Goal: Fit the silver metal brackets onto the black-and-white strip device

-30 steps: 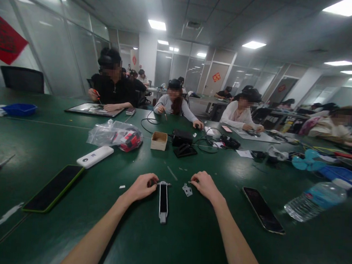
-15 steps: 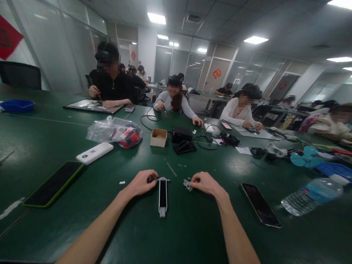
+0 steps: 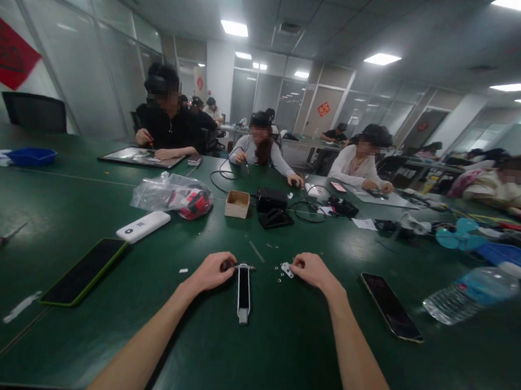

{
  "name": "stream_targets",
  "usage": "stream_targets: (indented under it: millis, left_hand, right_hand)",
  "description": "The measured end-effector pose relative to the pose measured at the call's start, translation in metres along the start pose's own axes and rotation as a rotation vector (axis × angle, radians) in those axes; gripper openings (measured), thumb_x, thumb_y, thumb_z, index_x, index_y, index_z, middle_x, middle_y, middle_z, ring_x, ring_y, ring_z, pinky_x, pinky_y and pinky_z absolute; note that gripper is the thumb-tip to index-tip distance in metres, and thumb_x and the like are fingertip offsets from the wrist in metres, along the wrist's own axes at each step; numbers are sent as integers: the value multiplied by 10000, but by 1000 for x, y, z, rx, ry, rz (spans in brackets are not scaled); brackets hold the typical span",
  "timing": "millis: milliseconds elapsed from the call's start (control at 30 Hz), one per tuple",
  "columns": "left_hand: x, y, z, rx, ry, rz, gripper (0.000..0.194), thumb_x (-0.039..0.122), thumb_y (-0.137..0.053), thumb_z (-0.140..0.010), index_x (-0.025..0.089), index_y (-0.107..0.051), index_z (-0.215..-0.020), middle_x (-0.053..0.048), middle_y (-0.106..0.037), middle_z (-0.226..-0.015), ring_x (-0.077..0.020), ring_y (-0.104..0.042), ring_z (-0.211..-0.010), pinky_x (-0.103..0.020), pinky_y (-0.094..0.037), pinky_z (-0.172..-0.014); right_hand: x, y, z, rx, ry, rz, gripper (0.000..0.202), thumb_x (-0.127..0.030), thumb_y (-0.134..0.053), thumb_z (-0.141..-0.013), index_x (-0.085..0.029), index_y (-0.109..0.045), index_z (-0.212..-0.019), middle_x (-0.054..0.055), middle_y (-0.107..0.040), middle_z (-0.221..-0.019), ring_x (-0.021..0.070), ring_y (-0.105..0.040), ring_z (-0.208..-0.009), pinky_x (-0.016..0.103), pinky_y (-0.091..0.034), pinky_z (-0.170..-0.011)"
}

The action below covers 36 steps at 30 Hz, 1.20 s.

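A slim white device with a black face (image 3: 244, 291) lies lengthwise between my hands, with a short metal crosspiece at its far end. The fingers of my left hand (image 3: 213, 270) are closed at the left end of that crosspiece; what they pinch is too small to make out. My right hand (image 3: 315, 271) pinches a small whitish plate with holes (image 3: 287, 270) between thumb and finger. Several tiny ring-like parts (image 3: 280, 274) lie on the green table just left of the plate.
Phones lie left (image 3: 83, 271) and right (image 3: 390, 306), with a water bottle (image 3: 471, 296) at the far right. Ahead are a white device (image 3: 143, 227), a plastic bag (image 3: 173, 194), a small box (image 3: 237, 204) and a black box (image 3: 272, 200). Several people sit across the table.
The small plate in my right hand has turned and shifted slightly right, and several tiny parts now show separately beside it. My left hand stays at the crosspiece. The whole view has shifted slightly.
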State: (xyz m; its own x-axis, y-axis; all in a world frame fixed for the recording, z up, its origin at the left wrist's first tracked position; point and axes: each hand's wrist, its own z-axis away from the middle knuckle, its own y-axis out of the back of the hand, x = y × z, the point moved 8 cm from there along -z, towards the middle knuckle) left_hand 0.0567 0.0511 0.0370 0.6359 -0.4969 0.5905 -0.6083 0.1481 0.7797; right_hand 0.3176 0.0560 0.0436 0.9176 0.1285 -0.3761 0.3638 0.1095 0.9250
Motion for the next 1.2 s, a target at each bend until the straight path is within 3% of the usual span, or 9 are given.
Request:
stream_targets:
  millis: [333,533,733,1033,1200]
  left_hand:
    - [2,-2,10,-9,26,10,227,211,-546,-770,157,-638,-970,-15,-660,-805,-121,-576,-652,-210,-445,-618]
    - [4,-1,10,25,-2,21,206,206,-555,-766,158,-636,-950,-24,-658,-814,-130,-575,-663,-223,-447,-626]
    - [0,0,7,37,-1,39,226,158,-530,-733,152,-630,-935,-18,-645,-802,-120,-544,-617,-222,-432,-596]
    - [-4,5,6,81,10,48,263,125,-497,-703,145,-620,-935,-24,-643,-828,-124,-538,-622,-231,-439,-602]
    - [-11,15,6,142,48,-18,257,113,-501,-708,146,-617,-934,-25,-645,-821,-131,-547,-632,-248,-448,-642]
  right_hand:
    - [8,-17,-4,-102,-42,76,334,-500,-522,-759,-211,-683,-809,85,-651,-842,224,-592,-756,297,-420,-615]
    - [-24,-37,6,-282,21,13,134,-342,-613,-723,-246,-696,-767,81,-662,-866,224,-605,-773,305,-436,-644]
    - [-37,-36,8,-225,65,2,107,-246,-592,-766,-208,-690,-751,60,-675,-827,201,-623,-791,288,-427,-685]
    - [-48,-36,15,-272,-36,-44,108,-160,-553,-759,-174,-655,-790,61,-667,-835,174,-615,-733,260,-440,-621]
    - [-62,-30,14,-177,93,1,95,-228,-578,-762,-196,-665,-786,48,-652,-841,169,-596,-742,270,-430,-657]
